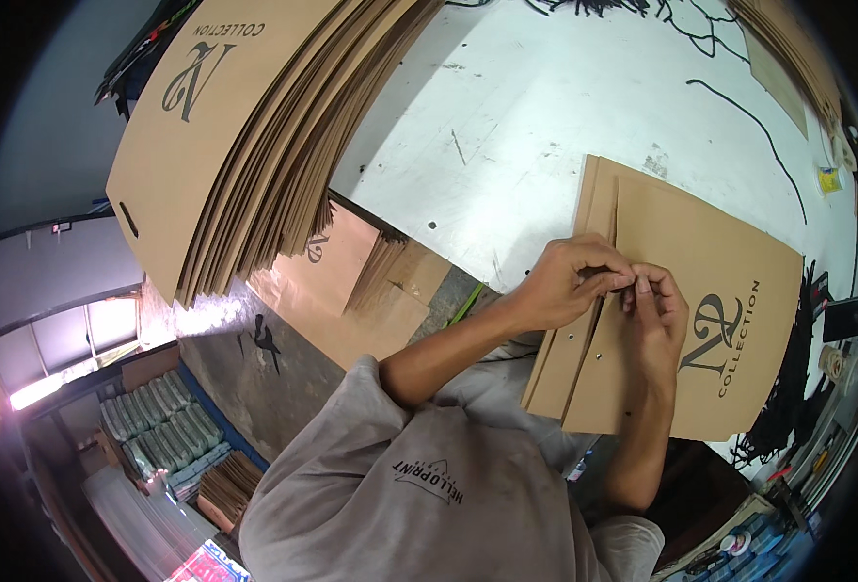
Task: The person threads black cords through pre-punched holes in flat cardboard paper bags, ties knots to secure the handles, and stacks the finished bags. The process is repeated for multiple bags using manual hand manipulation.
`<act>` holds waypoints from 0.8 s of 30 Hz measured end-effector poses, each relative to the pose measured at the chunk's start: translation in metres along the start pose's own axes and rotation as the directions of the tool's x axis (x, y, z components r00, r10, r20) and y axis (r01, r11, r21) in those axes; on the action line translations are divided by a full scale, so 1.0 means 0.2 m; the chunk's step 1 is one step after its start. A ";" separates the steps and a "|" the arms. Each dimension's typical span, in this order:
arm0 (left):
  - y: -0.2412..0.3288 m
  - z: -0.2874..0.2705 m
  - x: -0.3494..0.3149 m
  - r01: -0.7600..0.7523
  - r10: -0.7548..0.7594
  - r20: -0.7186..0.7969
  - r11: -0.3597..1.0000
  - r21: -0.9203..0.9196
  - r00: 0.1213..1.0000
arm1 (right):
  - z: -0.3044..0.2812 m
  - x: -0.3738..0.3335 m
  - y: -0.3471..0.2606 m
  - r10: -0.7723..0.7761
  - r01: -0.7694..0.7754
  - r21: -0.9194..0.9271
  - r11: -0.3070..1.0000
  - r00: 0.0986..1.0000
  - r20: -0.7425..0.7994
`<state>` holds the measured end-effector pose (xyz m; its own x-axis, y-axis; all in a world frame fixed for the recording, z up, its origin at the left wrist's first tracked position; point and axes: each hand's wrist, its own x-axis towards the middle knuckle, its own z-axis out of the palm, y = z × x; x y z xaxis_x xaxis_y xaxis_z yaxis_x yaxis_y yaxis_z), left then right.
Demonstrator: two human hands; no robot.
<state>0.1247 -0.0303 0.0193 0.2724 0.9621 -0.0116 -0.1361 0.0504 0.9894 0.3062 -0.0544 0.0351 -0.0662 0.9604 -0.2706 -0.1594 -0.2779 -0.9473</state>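
A brown kraft paper bag [657,388] with dark printing lies flat on the white table in front of me. Small punched holes show near its opening edge. My left hand [576,279] is closed in a pinch over that edge. Against its fingertips, my right hand [657,308] is closed too, thumb and fingers pressed together above the bag. Whatever sits between the fingertips is too small to make out. A bunch of black cords [783,412] lies along the bag's right side.
To the left stands a thick stack of matching paper bags [225,126]. The white table [487,116] carries a loose black cord [761,129] and more cords at the far edge. Further bags [317,306] lie low on the left. A small yellow-labelled tub [829,180] stands far right.
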 end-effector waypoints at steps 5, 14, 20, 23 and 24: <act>0.13 -0.08 -0.05 0.214 -0.211 0.081 0.977 -0.024 0.974 | 0.09 0.01 -0.01 -0.337 0.353 -0.656 0.667 0.928 0.158; 0.21 -0.08 -0.03 -0.056 0.125 -0.240 0.959 0.276 0.963 | -0.08 0.02 -0.19 -0.345 0.310 -0.397 0.864 0.939 -0.018; 0.18 0.02 -0.19 0.324 -0.367 -0.044 0.751 0.576 0.929 | -0.30 -0.47 -0.23 -0.053 -0.235 -0.925 0.298 0.964 -0.262; 0.06 0.13 -0.26 0.218 -0.228 -0.051 0.807 0.548 0.972 | -0.19 -0.57 -0.05 -0.128 -0.121 -0.894 0.431 0.973 -0.194; 0.03 0.14 -0.25 0.213 -0.229 -0.031 0.836 0.505 0.973 | -0.17 -0.59 -0.01 -0.134 -0.112 -0.852 0.512 0.969 -0.208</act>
<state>0.1369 -0.0849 0.0308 0.2668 0.9327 -0.2426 0.4251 0.1120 0.8982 0.3487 -0.1658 0.0627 0.1623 0.9718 -0.1709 0.7647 -0.2334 -0.6006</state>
